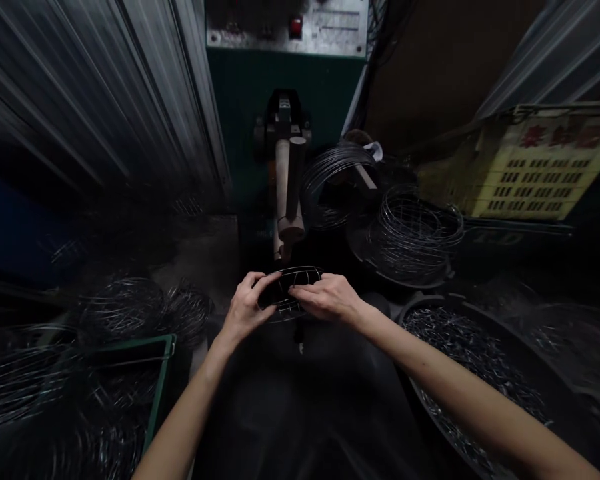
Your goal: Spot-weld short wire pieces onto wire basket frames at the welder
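A small round wire basket (pixel 291 311) is held in front of my body, its rings and short ribs showing between my hands. My left hand (pixel 249 304) grips its left side, thumb below and fingers over the upper ring. On the right side my right hand (pixel 325 297) is closed on the frame, its fingertips reaching inside the ring. Just beyond the basket stand the rod-like electrodes (pixel 290 193) of a machine that looks like a spot welder, close to the upper ring; whether they touch cannot be made out.
A green machine cabinet (pixel 245 100) with a red switch (pixel 295 27) rises ahead. Wire rings (pixel 415 227) and a yellow crate (pixel 540 167) lie at right, above a tub (pixel 480 373) of small metal pieces. At left are a green bin (pixel 167 350) and wire bundles (pixel 123 307).
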### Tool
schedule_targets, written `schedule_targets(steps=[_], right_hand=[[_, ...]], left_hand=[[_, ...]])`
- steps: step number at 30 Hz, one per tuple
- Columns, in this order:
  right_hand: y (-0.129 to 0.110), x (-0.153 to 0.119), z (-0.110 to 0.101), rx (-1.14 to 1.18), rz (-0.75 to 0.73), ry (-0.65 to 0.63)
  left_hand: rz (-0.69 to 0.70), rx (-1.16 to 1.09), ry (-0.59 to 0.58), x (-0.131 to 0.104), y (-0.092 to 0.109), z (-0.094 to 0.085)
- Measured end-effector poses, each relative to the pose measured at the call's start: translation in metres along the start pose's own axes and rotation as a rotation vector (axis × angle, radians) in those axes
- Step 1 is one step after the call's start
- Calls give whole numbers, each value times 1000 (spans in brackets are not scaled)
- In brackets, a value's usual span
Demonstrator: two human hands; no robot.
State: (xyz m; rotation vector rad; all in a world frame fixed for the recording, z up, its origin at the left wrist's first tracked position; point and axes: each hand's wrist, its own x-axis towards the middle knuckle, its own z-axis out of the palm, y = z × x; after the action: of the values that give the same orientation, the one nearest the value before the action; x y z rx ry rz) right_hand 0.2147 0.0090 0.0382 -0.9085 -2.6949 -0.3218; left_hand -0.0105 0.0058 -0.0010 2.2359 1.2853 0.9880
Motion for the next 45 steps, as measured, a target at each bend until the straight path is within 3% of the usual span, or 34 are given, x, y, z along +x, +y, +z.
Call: schedule_targets(steps=[6, 22, 29, 45], right_hand=[[5, 2, -1, -23, -11, -32], [4, 1, 6, -66, -99, 152], [9, 2, 9, -46, -58, 93], [15, 6, 11, -96, -145, 204]], left_hand=[[15, -17, 2, 0, -1, 2], [30, -23, 68, 1, -10, 9], [62, -44, 76, 5, -15, 11], [65, -80, 85, 9, -21, 12]])
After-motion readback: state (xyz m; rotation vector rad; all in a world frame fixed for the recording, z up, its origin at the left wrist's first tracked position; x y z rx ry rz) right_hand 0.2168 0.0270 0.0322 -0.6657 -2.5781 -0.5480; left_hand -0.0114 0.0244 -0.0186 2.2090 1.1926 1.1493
